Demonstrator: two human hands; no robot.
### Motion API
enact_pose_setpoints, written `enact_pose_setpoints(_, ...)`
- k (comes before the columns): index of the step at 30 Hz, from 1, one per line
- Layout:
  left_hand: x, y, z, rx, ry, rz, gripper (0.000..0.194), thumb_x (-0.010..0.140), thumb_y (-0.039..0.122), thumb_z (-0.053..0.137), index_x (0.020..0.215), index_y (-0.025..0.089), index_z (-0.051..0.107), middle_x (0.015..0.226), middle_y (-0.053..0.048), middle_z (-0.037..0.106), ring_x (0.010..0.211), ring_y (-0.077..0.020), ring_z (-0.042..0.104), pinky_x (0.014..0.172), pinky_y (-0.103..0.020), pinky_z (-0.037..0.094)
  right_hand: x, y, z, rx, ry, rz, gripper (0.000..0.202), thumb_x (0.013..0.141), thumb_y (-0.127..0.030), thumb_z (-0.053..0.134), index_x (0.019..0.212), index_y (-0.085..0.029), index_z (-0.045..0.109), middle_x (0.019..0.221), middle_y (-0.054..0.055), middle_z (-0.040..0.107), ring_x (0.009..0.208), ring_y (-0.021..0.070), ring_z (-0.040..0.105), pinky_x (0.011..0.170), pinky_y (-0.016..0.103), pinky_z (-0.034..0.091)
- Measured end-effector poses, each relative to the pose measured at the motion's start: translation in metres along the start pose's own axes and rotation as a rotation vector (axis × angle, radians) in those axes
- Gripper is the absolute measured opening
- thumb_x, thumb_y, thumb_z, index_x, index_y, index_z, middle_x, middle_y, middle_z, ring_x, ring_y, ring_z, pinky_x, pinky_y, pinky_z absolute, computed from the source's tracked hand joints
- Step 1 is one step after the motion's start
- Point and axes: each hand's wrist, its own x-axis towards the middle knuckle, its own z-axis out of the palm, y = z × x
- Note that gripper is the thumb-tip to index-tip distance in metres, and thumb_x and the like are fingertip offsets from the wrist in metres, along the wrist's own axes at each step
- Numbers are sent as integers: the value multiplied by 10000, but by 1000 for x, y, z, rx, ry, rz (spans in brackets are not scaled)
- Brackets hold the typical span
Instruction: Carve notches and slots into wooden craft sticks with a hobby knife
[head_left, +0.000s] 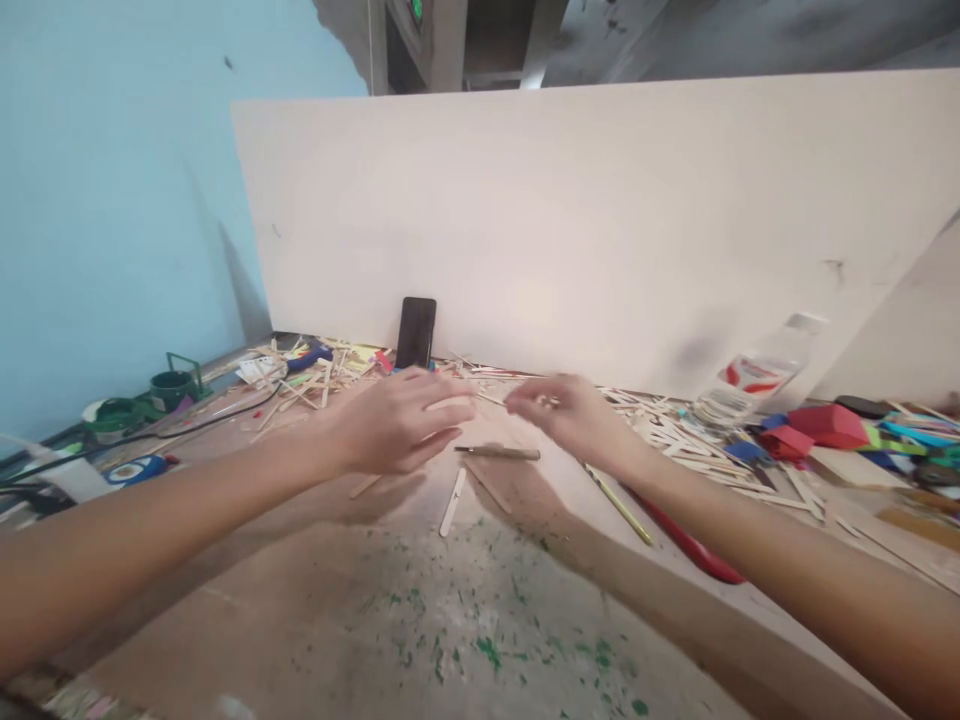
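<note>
Left hand (405, 420), right hand (571, 415), both blurred, grips unclear

Pretty sure it's a craft workshop corner: table (300, 610) speckled with green flecks (489, 652), piles of wood sticks (686, 445), a thin tool (497, 453), colored scraps (829, 427), plain board (570, 220) behind, rough beams (448, 45) overhead.

Two hands (409, 420), one phone (416, 330), one bottle (754, 375), one slim tool (510, 453), dozens of sticks (452, 503)
</note>
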Motion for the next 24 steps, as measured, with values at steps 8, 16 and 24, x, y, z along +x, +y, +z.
enact_pose_setpoints(8,-62,39,59,171,-221,73,292,1171,430,735,1299,174,797,1337,-122,817,1215,-271,784,1116,-484,641,-52,9,50,-293,-291,51,295,1146,-504,746,1191,-215,791,1239,71,795,1045,226,764,946,413,689)
enact_pose_setpoints(16,-75,34,42,350,-255,-5,279,1222,325,595,1086,163,777,1078,-82,809,950,-262,752,933,-446,575,-59,8,49,-271,-366,-9,265,1146,-464,756,1178,-202,780,1174,68,796,1020,212,767,953,433,689)
enact_pose_setpoints(24,-73,73,39,192,-243,-72,273,1200,238,572,1055,211,802,1012,-31,794,895,-235,715,819,-406,468,-86,-10,25,-108,-471,-157,209,1171,-397,726,1160,-199,792,1102,46,802,965,192,773,919,405,692)
